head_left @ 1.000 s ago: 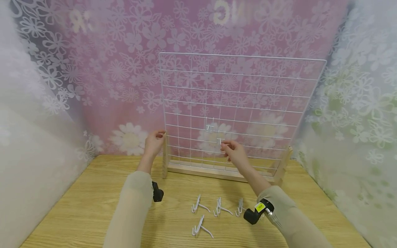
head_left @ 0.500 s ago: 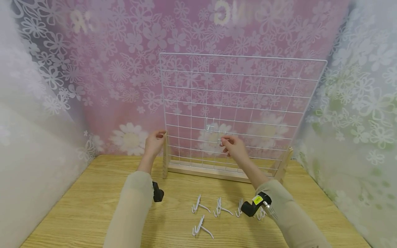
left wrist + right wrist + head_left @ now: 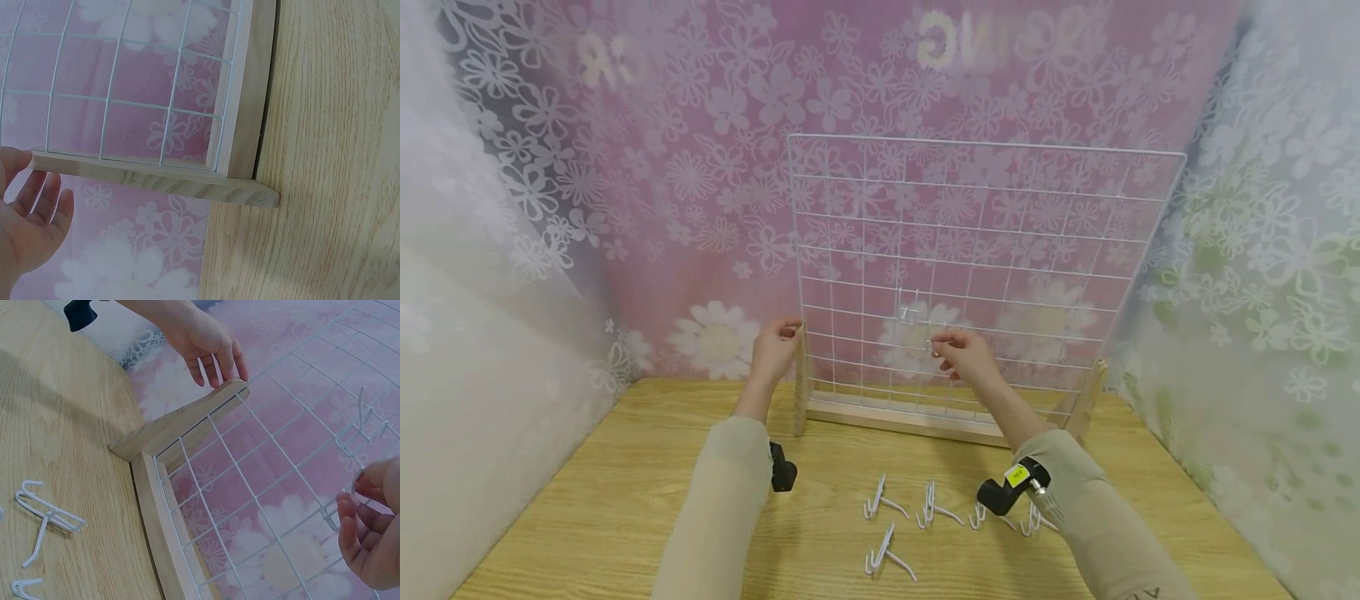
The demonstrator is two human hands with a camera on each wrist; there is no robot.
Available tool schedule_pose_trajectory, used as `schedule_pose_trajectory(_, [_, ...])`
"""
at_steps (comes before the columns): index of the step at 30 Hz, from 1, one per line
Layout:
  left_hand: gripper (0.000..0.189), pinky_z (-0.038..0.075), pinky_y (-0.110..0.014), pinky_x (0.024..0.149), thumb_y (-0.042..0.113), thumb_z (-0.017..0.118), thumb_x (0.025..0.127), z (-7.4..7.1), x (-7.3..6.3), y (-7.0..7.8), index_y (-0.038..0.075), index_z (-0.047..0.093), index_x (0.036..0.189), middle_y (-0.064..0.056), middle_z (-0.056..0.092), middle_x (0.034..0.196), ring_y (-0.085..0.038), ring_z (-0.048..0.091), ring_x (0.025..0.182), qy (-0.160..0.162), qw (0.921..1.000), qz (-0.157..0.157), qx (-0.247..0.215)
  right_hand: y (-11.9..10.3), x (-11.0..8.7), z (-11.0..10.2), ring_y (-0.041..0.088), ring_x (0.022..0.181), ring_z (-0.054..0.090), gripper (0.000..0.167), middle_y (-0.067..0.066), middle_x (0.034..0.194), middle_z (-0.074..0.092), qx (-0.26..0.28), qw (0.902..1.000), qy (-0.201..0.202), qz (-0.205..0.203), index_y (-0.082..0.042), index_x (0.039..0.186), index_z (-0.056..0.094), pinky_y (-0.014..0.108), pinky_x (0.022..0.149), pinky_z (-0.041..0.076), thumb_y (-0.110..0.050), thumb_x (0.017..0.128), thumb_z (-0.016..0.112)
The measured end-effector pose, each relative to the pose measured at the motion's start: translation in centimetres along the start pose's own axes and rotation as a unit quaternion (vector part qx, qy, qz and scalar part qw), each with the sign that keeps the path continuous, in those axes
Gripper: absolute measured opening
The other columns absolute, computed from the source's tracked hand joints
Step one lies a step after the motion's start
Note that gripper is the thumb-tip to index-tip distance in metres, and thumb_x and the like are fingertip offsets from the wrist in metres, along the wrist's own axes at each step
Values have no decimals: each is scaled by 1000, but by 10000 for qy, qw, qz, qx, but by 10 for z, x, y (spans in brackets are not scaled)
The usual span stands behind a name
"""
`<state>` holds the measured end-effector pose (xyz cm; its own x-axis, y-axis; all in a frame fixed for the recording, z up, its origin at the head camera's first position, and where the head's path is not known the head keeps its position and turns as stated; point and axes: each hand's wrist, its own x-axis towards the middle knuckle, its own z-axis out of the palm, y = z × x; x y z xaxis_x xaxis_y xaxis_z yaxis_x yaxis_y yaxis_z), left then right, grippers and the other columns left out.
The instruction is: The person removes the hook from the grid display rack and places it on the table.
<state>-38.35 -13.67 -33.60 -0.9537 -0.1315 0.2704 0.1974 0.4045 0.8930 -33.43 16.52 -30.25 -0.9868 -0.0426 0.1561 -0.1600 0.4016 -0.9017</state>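
My right hand (image 3: 967,358) pinches a white wire hook (image 3: 328,517) at the front of the white wire grid panel (image 3: 985,151), below its middle. The fingers cover much of that hook. Just up and to the left, a second white wire hook (image 3: 907,314) hangs on the grid. At the left side, my left hand (image 3: 775,350) touches the top of the wooden side post (image 3: 156,179) with a fingertip, its other fingers loose beside the post (image 3: 187,419).
Several white double-prong hooks lie on the wooden table in front of the grid, among them one hook (image 3: 889,554) nearest me. A wooden base bar (image 3: 910,419) joins the posts. Behind stands a pink flowered backdrop (image 3: 700,208); a pale flowered wall (image 3: 1285,275) is on the right.
My right hand stays at the same hook while its wrist and forearm shift slightly left and up, uncovering a hook on the table. The left hand keeps its place at the post.
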Motion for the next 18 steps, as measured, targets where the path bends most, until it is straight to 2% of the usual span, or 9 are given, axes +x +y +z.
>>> schedule_pose_trajectory(10, [32,46,-41,80,17,54,93,1,-4,0,4,57,122,-19,57,112,-32,55,102,38,10000,45,40,2,3,5,17,69,56,29,4,86,66,415,9987,239,198,6,115,58,33,65,48,-12,92,56])
schedule_pose_trajectory(18, [32,46,-41,79,18,55,92,0,-2,1,5,58,121,-19,57,111,-31,55,100,87,9999,90,-28,1,5,7,10,63,53,26,0,77,62,879,9954,360,76,10,110,57,23,58,46,-7,91,57])
